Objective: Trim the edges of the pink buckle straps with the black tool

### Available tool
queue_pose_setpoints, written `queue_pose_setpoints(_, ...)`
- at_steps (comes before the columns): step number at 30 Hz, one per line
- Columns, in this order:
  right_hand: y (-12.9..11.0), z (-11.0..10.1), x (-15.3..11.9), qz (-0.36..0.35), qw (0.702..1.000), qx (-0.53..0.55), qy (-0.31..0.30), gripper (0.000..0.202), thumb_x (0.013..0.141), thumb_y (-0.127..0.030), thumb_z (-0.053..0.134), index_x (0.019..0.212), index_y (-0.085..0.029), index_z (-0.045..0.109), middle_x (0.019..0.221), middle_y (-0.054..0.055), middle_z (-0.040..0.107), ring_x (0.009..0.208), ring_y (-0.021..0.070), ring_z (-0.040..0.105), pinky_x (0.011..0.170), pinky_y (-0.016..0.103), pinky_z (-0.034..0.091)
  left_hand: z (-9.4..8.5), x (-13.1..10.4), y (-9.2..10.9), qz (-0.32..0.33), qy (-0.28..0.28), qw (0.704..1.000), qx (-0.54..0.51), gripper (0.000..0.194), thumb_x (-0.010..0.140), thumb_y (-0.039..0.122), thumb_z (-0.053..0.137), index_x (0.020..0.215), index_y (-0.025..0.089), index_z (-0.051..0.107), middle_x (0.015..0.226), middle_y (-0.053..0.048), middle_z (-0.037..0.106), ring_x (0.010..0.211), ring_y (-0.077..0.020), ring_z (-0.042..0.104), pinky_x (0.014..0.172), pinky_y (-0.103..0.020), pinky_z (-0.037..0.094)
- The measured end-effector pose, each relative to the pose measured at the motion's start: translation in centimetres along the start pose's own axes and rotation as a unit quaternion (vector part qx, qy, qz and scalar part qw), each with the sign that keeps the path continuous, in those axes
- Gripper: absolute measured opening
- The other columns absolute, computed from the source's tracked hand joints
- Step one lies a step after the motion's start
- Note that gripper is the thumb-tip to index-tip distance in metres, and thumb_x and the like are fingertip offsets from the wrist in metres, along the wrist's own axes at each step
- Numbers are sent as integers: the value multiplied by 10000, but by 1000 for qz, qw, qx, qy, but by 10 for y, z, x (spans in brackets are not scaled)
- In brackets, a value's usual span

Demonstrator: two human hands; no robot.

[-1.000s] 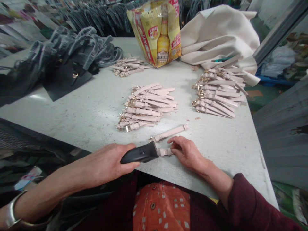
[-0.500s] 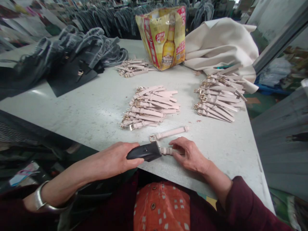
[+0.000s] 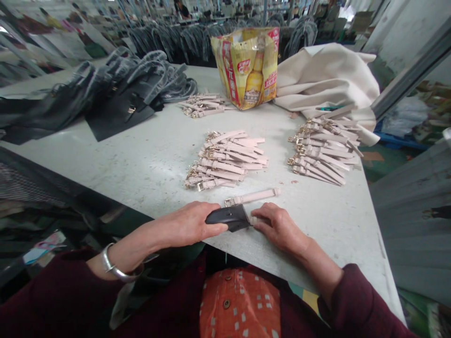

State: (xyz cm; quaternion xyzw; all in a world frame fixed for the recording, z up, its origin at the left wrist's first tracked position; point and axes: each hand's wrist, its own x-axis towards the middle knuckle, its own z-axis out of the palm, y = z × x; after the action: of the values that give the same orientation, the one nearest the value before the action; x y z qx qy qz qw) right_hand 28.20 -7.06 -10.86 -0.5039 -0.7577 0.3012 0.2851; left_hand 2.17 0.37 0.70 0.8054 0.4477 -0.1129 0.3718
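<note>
My left hand (image 3: 188,223) is closed round a small folded black leather piece (image 3: 230,216) at the table's front edge, thumb below and fingers above. Against its right end, my right hand (image 3: 280,226) pinches a pale pink buckle strap (image 3: 254,219); only a short bit of this strap shows between fingers and leather. Just beyond both hands lies a loose strap (image 3: 254,196) of the same kind, its buckle to the left. Farther back is a heap of pink straps (image 3: 229,159).
Another strap heap (image 3: 322,150) lies at the right, before a crumpled cream sheet (image 3: 324,70). A yellow beer-print bag (image 3: 243,70) stands at the back beside a small strap pile (image 3: 204,104). Black bags (image 3: 120,110) with wrapped handles cover the back left of the table (image 3: 134,164).
My left hand has moved right with the black leather piece, closing up to my right hand. Less of the held strap shows between them. The whole view has shifted slightly.
</note>
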Motion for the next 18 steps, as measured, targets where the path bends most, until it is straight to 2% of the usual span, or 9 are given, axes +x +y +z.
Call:
queue_pose_setpoints(4,-5,1,-5,20,998,-64,17,127,936,-83,696,970,-192,752,922,70,709,902,235,657,816,347,521,-3,-15,-8,-56,21,998,-22,364,903,571,560,936,222,659,681,36,647,555,-162,593,535,-272,422)
queue_pose_setpoints(6,-7,4,-9,-6,994,-92,55,166,961,-66,647,932,-198,743,908,75,702,890,241,648,792,349,515,-5,-24,-9,-74,25,996,-40,375,894,590,562,949,228,643,669,50,609,526,-153,572,505,-264,416)
queue_pose_setpoints(8,-9,8,-15,-61,988,-119,82,223,993,-56,586,934,-201,746,951,96,719,911,254,641,802,366,521,-7,-31,-8,-74,15,996,-46,357,895,584,559,930,236,632,659,55,594,523,-152,570,501,-259,413)
queue_pose_setpoints(10,-11,11,-20,-113,981,-133,82,238,1009,-61,561,991,-199,754,1029,114,743,933,263,637,821,385,535,-7,-36,-4,-59,3,998,-35,318,909,549,555,907,241,634,656,53,611,552,-159,592,528,-259,418)
queue_pose_setpoints(12,-12,13,-24,-137,981,-124,67,227,1020,-82,567,1047,-203,757,1078,116,758,940,263,640,829,395,550,-5,-38,-1,-40,-7,999,-18,292,921,522,559,900,244,648,698,40,664,626,-173,633,578,-260,433)
queue_pose_setpoints(14,-12,14,-27,-138,983,-103,57,218,1033,-106,571,1054,-215,760,1078,110,768,929,257,648,827,401,560,-2,-36,0,-30,-20,999,-3,286,930,513,564,907,246,664,780,24,719,715,-191,674,627,-264,451)
queue_pose_setpoints(18,-8,15,-27,-103,993,-15,60,187,1029,-133,606,951,-225,748,1051,94,767,938,240,683,832,384,575,1,-30,-5,-23,-37,999,26,287,938,505,574,935,243,693,860,3,766,810,-218,714,701,-280,475)
